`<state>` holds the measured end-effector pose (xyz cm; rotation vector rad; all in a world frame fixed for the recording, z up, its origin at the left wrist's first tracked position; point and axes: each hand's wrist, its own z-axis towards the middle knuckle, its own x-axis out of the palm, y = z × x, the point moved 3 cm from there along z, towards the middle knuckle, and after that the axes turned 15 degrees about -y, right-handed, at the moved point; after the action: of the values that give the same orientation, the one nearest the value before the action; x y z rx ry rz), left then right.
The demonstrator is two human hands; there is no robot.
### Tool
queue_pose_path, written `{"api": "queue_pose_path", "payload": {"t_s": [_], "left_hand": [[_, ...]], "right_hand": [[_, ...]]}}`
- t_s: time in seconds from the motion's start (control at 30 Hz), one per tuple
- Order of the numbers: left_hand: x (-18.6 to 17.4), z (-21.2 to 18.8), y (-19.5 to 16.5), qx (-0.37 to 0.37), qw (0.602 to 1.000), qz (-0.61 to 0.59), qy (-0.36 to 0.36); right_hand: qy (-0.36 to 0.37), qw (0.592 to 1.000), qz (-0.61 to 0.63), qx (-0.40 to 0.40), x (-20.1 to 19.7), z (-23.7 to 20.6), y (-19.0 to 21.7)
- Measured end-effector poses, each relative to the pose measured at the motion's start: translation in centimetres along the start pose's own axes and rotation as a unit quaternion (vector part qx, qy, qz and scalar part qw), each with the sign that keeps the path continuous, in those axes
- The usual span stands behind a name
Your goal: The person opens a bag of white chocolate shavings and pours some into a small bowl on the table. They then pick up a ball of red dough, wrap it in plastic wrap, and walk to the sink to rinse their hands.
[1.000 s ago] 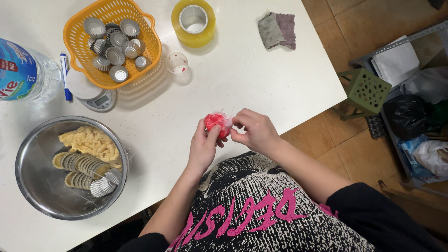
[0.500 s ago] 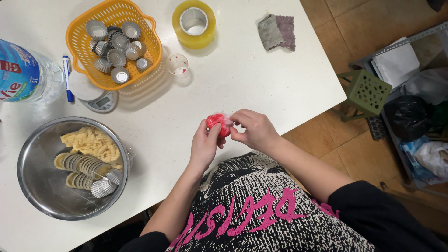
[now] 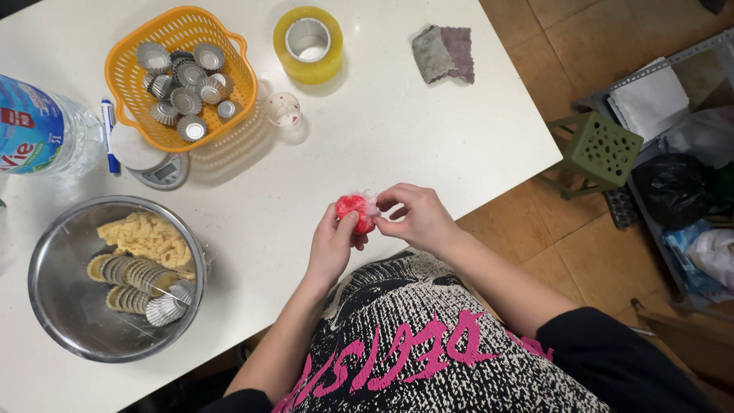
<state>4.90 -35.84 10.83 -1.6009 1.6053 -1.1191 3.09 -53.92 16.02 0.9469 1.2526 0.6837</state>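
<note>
1. A small red ball (image 3: 353, 212) with a white wrapper tuft is held between both hands, just above the near edge of the white surface (image 3: 382, 130).
2. The left hand (image 3: 334, 245) is curled under the ball, its fingers (image 3: 348, 224) closed on it from the near side.
3. The right hand (image 3: 417, 218) is pinched on the tuft, its fingers (image 3: 384, 205) closed at the ball's right side.
4. Beyond the fingers a small clear cup (image 3: 284, 108) is seen, then a yellow tape roll (image 3: 308, 44) and a grey-purple cloth (image 3: 443, 53).
5. Left of the fingers, well apart, a steel bowl (image 3: 53, 306) with dough and stacked foil cups is placed.
6. Further beyond, an orange basket (image 3: 229, 46) of foil cups, a scale (image 3: 157, 170) and a water bottle (image 3: 38, 126) are seen.
</note>
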Motion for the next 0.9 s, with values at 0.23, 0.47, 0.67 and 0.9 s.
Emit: {"api": "queue_pose_path", "payload": {"t_s": [0.23,0.47,0.67,0.9], "left_hand": [[0.5,-0.5,0.4,0.069,0.993,0.093,-0.011],[1.1,-0.7,0.9,0.084,0.993,0.078,-0.033],[1.2,-0.6,2.1,0.011,0.998,-0.059,-0.022],[2.0,-0.1,2.5,0.021,1.0,0.009,-0.005]], "right_hand": [[0.016,1.0,0.009,-0.015,0.1,-0.6,-0.1],[-0.003,0.998,-0.029,-0.048,0.0,-0.3,-0.6],[0.0,0.999,0.023,0.039,0.1,-0.3,-1.5],[0.085,0.994,0.016,0.06,-1.3,0.6,-2.9]]}}
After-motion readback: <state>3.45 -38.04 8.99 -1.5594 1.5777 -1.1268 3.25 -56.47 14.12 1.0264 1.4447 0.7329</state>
